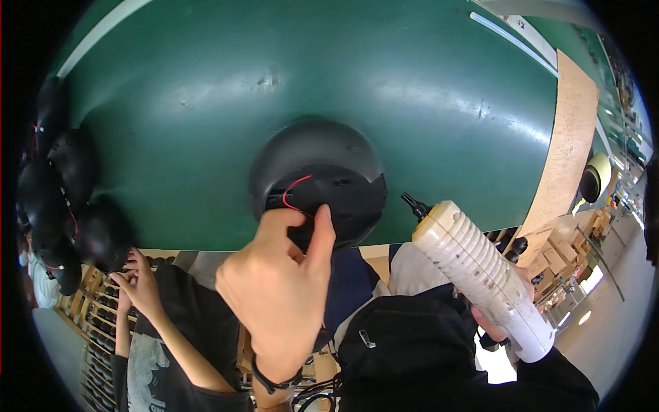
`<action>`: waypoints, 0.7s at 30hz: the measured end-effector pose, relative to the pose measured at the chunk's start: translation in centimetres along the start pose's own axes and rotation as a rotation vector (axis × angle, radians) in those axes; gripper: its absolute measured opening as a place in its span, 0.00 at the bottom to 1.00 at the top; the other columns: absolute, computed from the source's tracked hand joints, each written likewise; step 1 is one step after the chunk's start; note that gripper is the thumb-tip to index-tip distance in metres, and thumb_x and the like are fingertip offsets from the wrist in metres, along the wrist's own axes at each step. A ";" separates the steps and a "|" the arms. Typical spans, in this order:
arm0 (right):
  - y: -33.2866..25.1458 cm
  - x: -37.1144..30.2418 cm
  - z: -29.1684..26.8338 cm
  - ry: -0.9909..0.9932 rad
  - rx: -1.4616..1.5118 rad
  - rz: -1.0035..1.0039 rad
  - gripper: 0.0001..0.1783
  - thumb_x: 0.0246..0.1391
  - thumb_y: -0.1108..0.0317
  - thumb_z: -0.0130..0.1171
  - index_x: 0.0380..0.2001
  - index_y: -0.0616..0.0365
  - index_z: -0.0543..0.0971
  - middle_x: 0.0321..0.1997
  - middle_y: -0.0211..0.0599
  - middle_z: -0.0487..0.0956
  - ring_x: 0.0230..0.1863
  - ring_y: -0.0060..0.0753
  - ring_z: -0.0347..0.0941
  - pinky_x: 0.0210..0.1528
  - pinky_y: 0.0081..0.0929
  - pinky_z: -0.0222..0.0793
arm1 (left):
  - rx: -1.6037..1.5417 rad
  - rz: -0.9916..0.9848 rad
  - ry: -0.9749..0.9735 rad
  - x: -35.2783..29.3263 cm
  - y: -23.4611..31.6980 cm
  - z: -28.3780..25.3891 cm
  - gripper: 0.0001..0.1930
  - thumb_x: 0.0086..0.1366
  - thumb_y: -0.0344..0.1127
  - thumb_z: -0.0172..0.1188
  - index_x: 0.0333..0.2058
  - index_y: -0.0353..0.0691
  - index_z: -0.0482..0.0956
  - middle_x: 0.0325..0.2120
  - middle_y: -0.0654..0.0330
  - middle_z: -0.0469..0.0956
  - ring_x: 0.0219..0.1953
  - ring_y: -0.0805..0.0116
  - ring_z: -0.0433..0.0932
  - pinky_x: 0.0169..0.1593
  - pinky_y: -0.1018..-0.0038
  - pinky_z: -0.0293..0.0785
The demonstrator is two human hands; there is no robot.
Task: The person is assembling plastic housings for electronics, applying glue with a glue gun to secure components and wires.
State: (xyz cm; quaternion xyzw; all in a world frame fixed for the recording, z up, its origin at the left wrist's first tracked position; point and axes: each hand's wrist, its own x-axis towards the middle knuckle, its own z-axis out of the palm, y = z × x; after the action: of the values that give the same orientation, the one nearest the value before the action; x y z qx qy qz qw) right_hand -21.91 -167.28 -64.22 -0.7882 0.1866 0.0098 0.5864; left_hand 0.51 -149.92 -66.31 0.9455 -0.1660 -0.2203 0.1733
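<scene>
A round black shell [322, 147] lies near the front edge of the green table, its hollow side partly facing me. A thin red wire [289, 192] curves out of its recess toward my fingers. Over the shell's near part, my left hand [281, 268] is closed, thumb and bent forefinger drawn together; what lies between the fingertips is hidden. My right hand [489, 323] grips a white ribbed glue gun [473, 264], mostly behind it. The gun's black nozzle [415, 206] points toward the shell from the right, apart from it.
Several black shells with red wires [103, 233] crowd the table's left end. A co-worker's hands [141, 281] touch the closest one. A pale strip [515, 44] lies at the far right, and a wooden board [566, 130] borders the table's right end.
</scene>
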 end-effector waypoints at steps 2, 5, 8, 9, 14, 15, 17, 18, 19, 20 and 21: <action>-2.7 1.9 -0.1 0.053 0.059 0.107 0.15 0.47 0.71 0.70 0.38 0.65 0.79 0.41 0.51 0.82 0.42 0.48 0.82 0.44 0.38 0.78 | 0.023 0.026 -0.051 -0.2 -0.2 -0.2 0.09 0.55 0.35 0.72 0.27 0.41 0.80 0.07 0.64 0.69 0.09 0.63 0.70 0.18 0.71 0.63; -3.4 3.4 -1.5 -0.258 -0.229 0.337 0.16 0.45 0.71 0.69 0.38 0.65 0.79 0.40 0.49 0.81 0.41 0.46 0.82 0.43 0.38 0.79 | -0.197 -0.018 -0.073 -0.1 -0.9 0.2 0.07 0.53 0.24 0.68 0.28 0.39 0.78 0.13 0.61 0.73 0.13 0.66 0.73 0.20 0.72 0.66; -1.6 1.9 -1.6 -0.209 -0.147 0.222 0.15 0.45 0.71 0.69 0.37 0.66 0.79 0.40 0.49 0.81 0.42 0.49 0.82 0.43 0.38 0.80 | -0.186 0.064 -0.032 0.1 -0.7 -2.6 0.07 0.50 0.21 0.65 0.29 0.35 0.77 0.21 0.58 0.77 0.17 0.66 0.73 0.23 0.73 0.68; -1.4 1.6 -1.7 -0.190 -0.102 0.161 0.14 0.45 0.71 0.68 0.36 0.66 0.79 0.40 0.49 0.81 0.43 0.50 0.82 0.44 0.39 0.80 | -0.099 0.255 0.032 0.6 -1.2 -3.4 0.08 0.50 0.21 0.65 0.30 0.36 0.77 0.23 0.57 0.78 0.20 0.65 0.74 0.24 0.74 0.69; -2.9 6.0 2.4 -0.234 -0.201 -0.201 0.14 0.41 0.74 0.66 0.32 0.71 0.78 0.39 0.52 0.80 0.42 0.50 0.81 0.31 0.30 0.81 | -0.741 0.343 -0.139 4.6 -3.3 -3.6 0.07 0.62 0.19 0.60 0.37 0.31 0.73 0.28 0.55 0.76 0.27 0.74 0.74 0.29 0.83 0.69; -3.1 6.5 3.3 -0.237 -0.292 -0.203 0.14 0.40 0.74 0.65 0.32 0.71 0.78 0.37 0.50 0.79 0.41 0.48 0.80 0.30 0.30 0.80 | -0.790 0.350 -0.172 5.5 -4.0 -3.2 0.06 0.62 0.19 0.60 0.37 0.31 0.73 0.27 0.55 0.76 0.27 0.74 0.73 0.28 0.83 0.68; -3.3 6.9 4.3 -0.242 -0.387 -0.204 0.13 0.39 0.75 0.65 0.31 0.70 0.77 0.36 0.48 0.79 0.39 0.47 0.80 0.28 0.29 0.79 | -0.843 0.357 -0.204 6.1 -4.5 -3.0 0.06 0.62 0.19 0.59 0.37 0.31 0.73 0.27 0.55 0.76 0.27 0.75 0.73 0.28 0.83 0.67; -3.1 6.8 4.8 -0.219 -0.406 -0.204 0.14 0.37 0.76 0.65 0.30 0.70 0.77 0.34 0.47 0.78 0.38 0.46 0.80 0.27 0.29 0.78 | -0.844 0.322 -0.213 6.2 -4.5 -3.1 0.07 0.62 0.19 0.59 0.38 0.31 0.72 0.27 0.55 0.76 0.27 0.75 0.73 0.28 0.83 0.67; -2.9 6.7 5.1 -0.196 -0.426 -0.203 0.14 0.35 0.76 0.65 0.30 0.70 0.76 0.33 0.46 0.77 0.36 0.45 0.79 0.25 0.29 0.77 | -0.846 0.287 -0.222 6.2 -4.6 -3.0 0.08 0.62 0.19 0.58 0.39 0.32 0.71 0.27 0.55 0.76 0.27 0.75 0.73 0.28 0.83 0.67; -2.9 6.7 5.2 -0.200 -0.429 -0.202 0.14 0.35 0.76 0.65 0.30 0.70 0.76 0.33 0.46 0.77 0.36 0.45 0.79 0.25 0.29 0.77 | -0.851 0.284 -0.221 6.2 -4.6 -2.9 0.08 0.62 0.19 0.58 0.39 0.32 0.71 0.27 0.55 0.76 0.27 0.75 0.73 0.28 0.83 0.67; -2.9 6.6 5.3 -0.183 -0.426 -0.193 0.15 0.35 0.77 0.65 0.30 0.71 0.76 0.32 0.46 0.77 0.35 0.44 0.79 0.25 0.29 0.76 | -0.891 0.310 -0.211 6.2 -4.7 -2.7 0.09 0.63 0.19 0.58 0.40 0.33 0.69 0.27 0.55 0.76 0.27 0.75 0.72 0.28 0.83 0.67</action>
State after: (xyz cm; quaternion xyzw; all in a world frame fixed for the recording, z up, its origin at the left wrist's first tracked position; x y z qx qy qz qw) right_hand -13.80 -163.57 -64.79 -0.9041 0.0503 0.0642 0.4195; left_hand 8.16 -147.53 -68.18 0.7160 -0.2110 -0.3362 0.5743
